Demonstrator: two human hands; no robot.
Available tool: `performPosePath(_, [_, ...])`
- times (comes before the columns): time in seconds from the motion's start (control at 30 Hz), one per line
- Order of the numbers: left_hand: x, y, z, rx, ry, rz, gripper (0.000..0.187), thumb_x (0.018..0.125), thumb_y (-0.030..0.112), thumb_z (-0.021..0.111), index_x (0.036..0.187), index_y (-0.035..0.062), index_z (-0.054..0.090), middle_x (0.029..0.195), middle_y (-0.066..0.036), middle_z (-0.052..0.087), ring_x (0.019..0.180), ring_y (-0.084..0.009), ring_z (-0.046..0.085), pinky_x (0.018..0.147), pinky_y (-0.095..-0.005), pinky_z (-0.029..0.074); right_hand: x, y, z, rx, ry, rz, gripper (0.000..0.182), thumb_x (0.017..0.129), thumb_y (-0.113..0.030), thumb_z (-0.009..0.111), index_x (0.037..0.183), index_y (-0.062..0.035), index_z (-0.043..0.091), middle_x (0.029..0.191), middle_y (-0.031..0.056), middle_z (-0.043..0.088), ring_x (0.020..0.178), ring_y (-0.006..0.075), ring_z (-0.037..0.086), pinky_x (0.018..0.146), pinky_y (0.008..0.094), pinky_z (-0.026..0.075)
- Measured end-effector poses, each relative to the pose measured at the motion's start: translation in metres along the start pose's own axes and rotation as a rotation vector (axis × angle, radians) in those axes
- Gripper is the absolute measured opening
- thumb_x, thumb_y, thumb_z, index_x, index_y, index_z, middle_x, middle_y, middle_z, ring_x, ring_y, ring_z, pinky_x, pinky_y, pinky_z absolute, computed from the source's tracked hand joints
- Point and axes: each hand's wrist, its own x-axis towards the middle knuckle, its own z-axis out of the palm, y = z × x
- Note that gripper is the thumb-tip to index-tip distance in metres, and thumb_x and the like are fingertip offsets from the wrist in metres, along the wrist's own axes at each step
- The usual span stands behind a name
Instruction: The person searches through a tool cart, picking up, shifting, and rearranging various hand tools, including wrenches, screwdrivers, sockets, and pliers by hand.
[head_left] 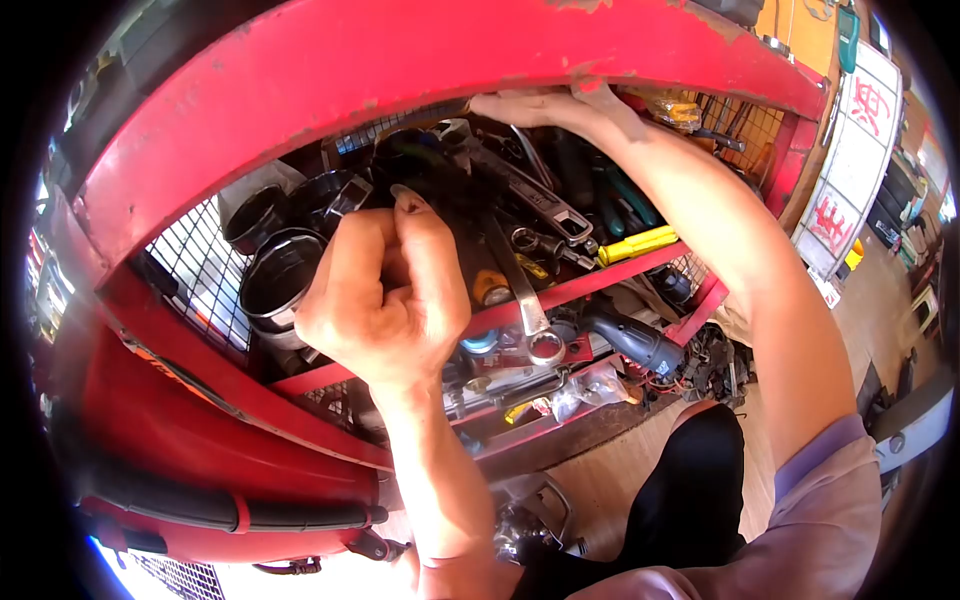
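My left hand (pixel 385 290) is raised in front of the tool shelf, its fingers curled and the thumb pressed to the fingertips. Anything in that pinch is too small or hidden to make out. My right hand (pixel 525 108) reaches in under the red upper beam (pixel 440 55), above the tools. Its visible part looks stretched out flat, with some fingers hidden by the beam. Below and between the hands lie a combination wrench (pixel 545 345), a yellow-handled tool (pixel 637 245) and dark cylindrical cups (pixel 280 265).
A red lower rail (pixel 580 287) crosses the shelf front. Under it, a dark power tool (pixel 632 335) and bagged small parts (pixel 597 388) sit on a lower level. Wire mesh (pixel 205 265) closes the left side. A white sign (pixel 855 160) stands at right.
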Motion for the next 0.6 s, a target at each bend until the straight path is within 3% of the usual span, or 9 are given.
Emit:
performPosePath(0.07, [0.0,0.002,-0.001,0.013,-0.016,-0.01,0.024,0.085,-0.002,0.072,0.066,0.0044,0.059,0.049,0.002,0.041,0.044,-0.0054,0.032,0.042,-0.0255,0.024,0.009,0.029,-0.021,0.168,-0.052,-0.153,0.04,0.097,-0.044,0.064,0.113,-0.0066,0.068,0.091,0.0088,0.071,0.082,0.0191,0.064,0.078,0.0431,0.052])
performPosePath(0.27, [0.0,0.003,-0.003,0.012,-0.03,-0.039,0.023,0.086,-0.001,0.072,0.067,0.0043,0.06,0.049,0.002,0.043,0.044,-0.0057,0.033,0.043,-0.0257,0.024,0.014,0.032,-0.013,0.007,0.137,0.018,0.039,0.097,-0.04,0.063,0.115,-0.0064,0.067,0.094,0.0096,0.071,0.084,0.0204,0.064,0.079,0.0431,0.052])
performPosePath(0.6, [0.0,0.003,-0.003,0.011,-0.028,-0.066,0.023,0.087,0.0,0.071,0.067,0.004,0.06,0.049,0.001,0.044,0.043,-0.007,0.034,0.043,-0.0268,0.024,0.016,0.045,-0.028,-0.047,0.102,0.087,0.037,0.096,-0.035,0.061,0.119,-0.0062,0.066,0.098,0.0108,0.071,0.087,0.0226,0.065,0.081,0.0431,0.052])
